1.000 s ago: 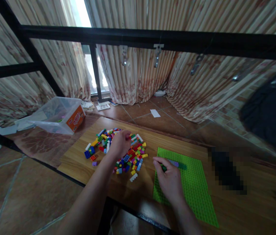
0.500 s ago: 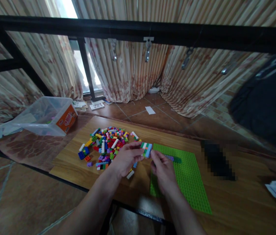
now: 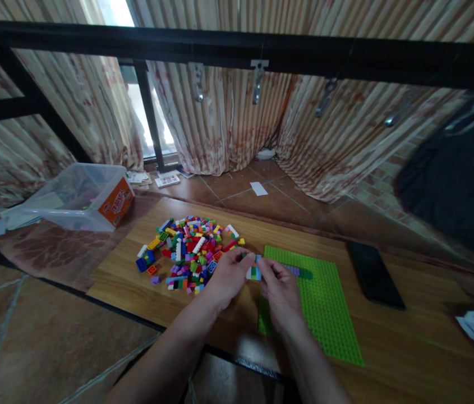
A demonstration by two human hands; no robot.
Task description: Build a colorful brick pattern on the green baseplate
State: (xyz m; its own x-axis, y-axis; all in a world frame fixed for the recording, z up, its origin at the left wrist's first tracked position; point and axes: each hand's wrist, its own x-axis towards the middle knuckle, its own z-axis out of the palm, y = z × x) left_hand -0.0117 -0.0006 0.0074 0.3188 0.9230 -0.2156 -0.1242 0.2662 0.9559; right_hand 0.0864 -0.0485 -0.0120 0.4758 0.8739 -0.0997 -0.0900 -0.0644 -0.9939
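Wooden table [image 3: 426,336], bricks [image 3: 253,274] partly behind fingers [image 3: 267,270]

Bricks [image 3: 198,245]: on the table [image 3: 129,289], left of the left hand [image 3: 228,276]
Held block [image 3: 253,272]: between that hand and the right hand [image 3: 279,289]
Baseplate [image 3: 327,314]: beneath and right of the right hand
Phone [image 3: 374,275]: farther right of it
Bin [image 3: 116,203]: way over left of both hands

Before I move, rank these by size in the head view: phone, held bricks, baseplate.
Largest to smallest:
1. Baseplate, partly covered by the right hand
2. Phone
3. Held bricks, partly hidden by the left hand
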